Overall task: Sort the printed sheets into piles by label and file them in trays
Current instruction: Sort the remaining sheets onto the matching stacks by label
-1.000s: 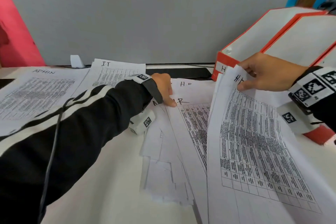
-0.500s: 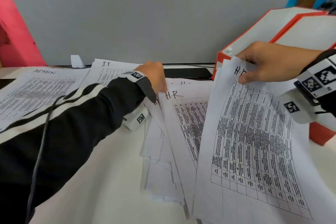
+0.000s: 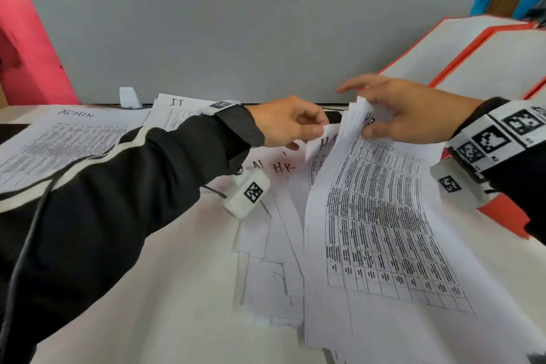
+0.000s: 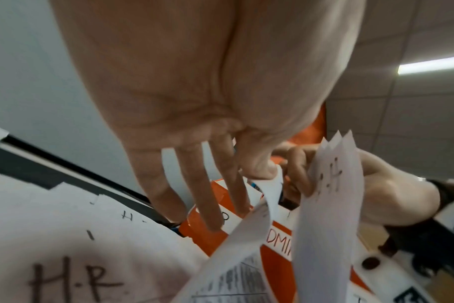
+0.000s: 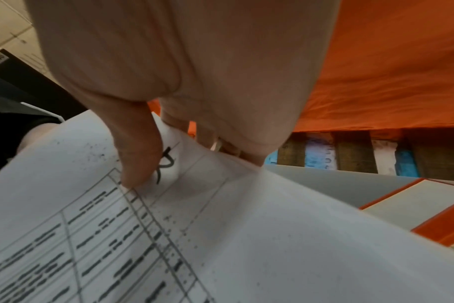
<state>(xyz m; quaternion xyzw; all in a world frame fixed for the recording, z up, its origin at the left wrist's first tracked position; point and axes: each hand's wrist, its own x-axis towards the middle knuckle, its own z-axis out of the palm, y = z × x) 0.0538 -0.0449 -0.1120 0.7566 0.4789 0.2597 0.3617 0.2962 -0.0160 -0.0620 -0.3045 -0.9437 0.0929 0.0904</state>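
My right hand (image 3: 367, 127) holds a small stack of printed H.R sheets (image 3: 378, 216) by its top edge, raised off the desk. The thumb (image 5: 137, 164) presses on the front page, with the fingers behind. My left hand (image 3: 317, 134) pinches the top corner of another H.R sheet (image 3: 320, 143) just left of that stack. In the left wrist view the thumb (image 4: 259, 170) nips that curled sheet (image 4: 271, 190) while the other fingers hang straight. More loose sheets, one marked H.R (image 3: 283, 167), lie fanned on the desk below.
An ADMIN pile (image 3: 59, 142) and an IT pile (image 3: 177, 112) lie at the back left. Orange and white file trays (image 3: 443, 47) stand at the right, one label reading part of ADMIN (image 4: 276, 244). A grey partition (image 3: 236, 38) closes the back of the desk.
My left hand has left the fanned sheets on the desk and moved right and up to pinch a sheet's corner. My right hand has brought its stack left toward it.
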